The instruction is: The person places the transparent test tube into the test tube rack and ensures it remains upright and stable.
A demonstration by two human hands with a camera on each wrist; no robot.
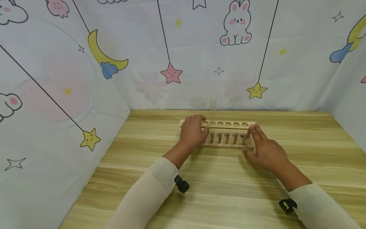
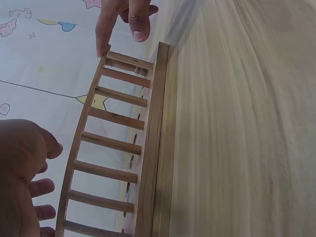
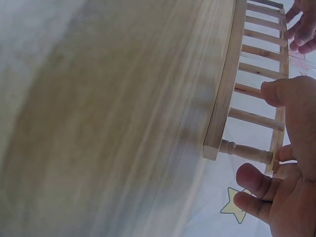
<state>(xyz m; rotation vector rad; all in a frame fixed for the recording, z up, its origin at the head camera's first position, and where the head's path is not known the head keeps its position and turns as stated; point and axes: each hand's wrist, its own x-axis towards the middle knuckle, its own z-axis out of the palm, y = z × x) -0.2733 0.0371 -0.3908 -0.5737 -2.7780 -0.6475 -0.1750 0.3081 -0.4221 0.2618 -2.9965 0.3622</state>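
A wooden test tube rack (image 1: 228,146) has a top rail with round holes, a base and a row of upright pegs. One clear glass test tube (image 1: 213,108) rises upright from the rack beside my left hand. That left hand (image 1: 192,131) is over the rack's left end, covering part of the top rail, its fingers loosely bent. At the opposite end, fingers of my right hand (image 1: 270,154) touch the rail's corner, with the thumb held apart in front. In the left wrist view, the pegs (image 2: 114,117) span between rail and base.
The rack stands on a wood-grain table (image 1: 223,190), toward its back edge. A white cloth (image 1: 200,47) printed with stars, moons and a rabbit hangs behind and along both sides. Each wrist wears a black strapped device (image 1: 181,184).
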